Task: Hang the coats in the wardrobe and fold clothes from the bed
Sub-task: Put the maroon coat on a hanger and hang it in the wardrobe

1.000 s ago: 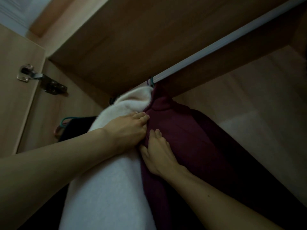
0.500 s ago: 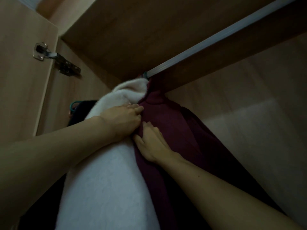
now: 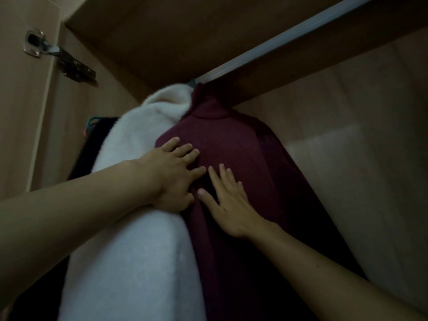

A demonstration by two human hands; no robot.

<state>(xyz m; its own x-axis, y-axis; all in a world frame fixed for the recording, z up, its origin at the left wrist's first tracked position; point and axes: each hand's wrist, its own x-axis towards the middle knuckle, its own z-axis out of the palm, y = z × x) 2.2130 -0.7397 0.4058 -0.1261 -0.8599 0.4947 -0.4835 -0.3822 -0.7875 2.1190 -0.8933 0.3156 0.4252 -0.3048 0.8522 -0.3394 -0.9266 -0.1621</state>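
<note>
A dark maroon coat (image 3: 234, 140) hangs from the white wardrobe rail (image 3: 273, 45), right beside a fluffy white coat (image 3: 139, 262). A black garment (image 3: 92, 147) on a teal hanger (image 3: 91, 122) hangs further left. My left hand (image 3: 172, 174) lies flat on the maroon coat's front near its left edge, fingers spread. My right hand (image 3: 228, 202) rests flat on the same coat just to the right, fingers apart. Neither hand grips the cloth. The hangers of the two near coats are hidden by their collars.
The wardrobe's wooden top panel (image 3: 185, 31) is just above the rail. The open door with a metal hinge (image 3: 58, 56) stands at the left. The pale back and side wall (image 3: 359, 158) lies to the right of the maroon coat.
Both hands have come out of the gap between the white and maroon coats and now lie flat on the maroon coat's front. The maroon coat faces me more fully.
</note>
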